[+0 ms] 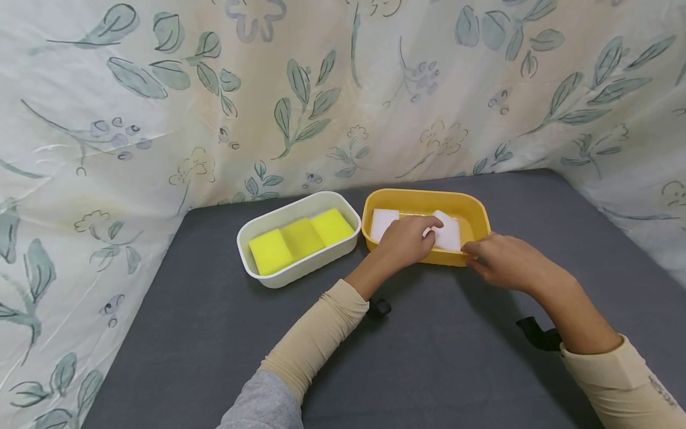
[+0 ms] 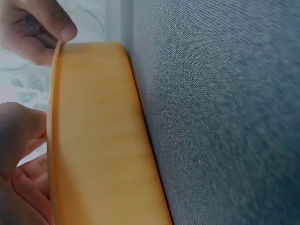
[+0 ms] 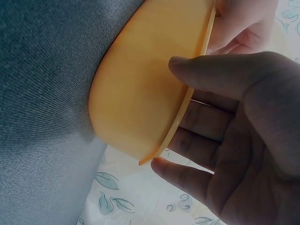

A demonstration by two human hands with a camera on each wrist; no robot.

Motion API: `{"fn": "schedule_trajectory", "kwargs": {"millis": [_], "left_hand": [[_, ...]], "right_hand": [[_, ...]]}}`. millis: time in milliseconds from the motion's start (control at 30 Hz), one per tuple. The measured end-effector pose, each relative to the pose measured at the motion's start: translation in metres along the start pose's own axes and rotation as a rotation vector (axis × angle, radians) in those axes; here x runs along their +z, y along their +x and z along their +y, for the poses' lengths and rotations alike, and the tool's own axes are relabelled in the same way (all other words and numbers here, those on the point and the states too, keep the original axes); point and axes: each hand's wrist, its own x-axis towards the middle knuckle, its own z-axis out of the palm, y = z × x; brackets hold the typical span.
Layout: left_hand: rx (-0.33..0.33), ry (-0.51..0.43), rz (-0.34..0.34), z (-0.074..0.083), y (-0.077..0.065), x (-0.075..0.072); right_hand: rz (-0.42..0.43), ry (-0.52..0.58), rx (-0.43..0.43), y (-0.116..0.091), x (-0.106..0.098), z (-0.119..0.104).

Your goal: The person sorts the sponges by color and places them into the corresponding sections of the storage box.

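Note:
A yellow-orange tub (image 1: 445, 257) stands on the dark tabletop with two white sponge-like blocks in it. One white block (image 1: 384, 221) lies at the tub's left end; the other white block (image 1: 449, 231) sits tilted right of the middle. My left hand (image 1: 408, 237) reaches over the front rim, its thumb and index finger pinching the left edge of the tilted block. At the tub's front right corner, my right hand (image 1: 506, 260) grips the rim. In the right wrist view the thumb (image 3: 211, 72) presses the outer wall while the fingers go inside.
Left of the yellow tub stands a white tub (image 1: 297, 275) holding three yellow sponges (image 1: 302, 241) in a row. Both tubs are near the back edge of the dark tabletop (image 1: 225, 357). A leaf-patterned curtain (image 1: 321, 89) hangs behind and along the sides.

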Motion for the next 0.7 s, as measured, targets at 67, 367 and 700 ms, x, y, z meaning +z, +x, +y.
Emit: {"fn": "schedule_trajectory", "kwargs": {"millis": [67, 367, 700], "left_hand": [[-0.010, 0.005, 0.035, -0.003, -0.004, -0.002], [0.038, 0.021, -0.128, -0.012, -0.007, -0.007], [0.007, 0.155, -0.333, -0.007, -0.009, -0.001]], "right_hand": [[0.000, -0.002, -0.003, 0.000, 0.001, 0.000], [0.014, -0.020, -0.010, -0.004, 0.005, 0.001], [0.012, -0.011, -0.024, -0.001, 0.005, 0.000]]}}
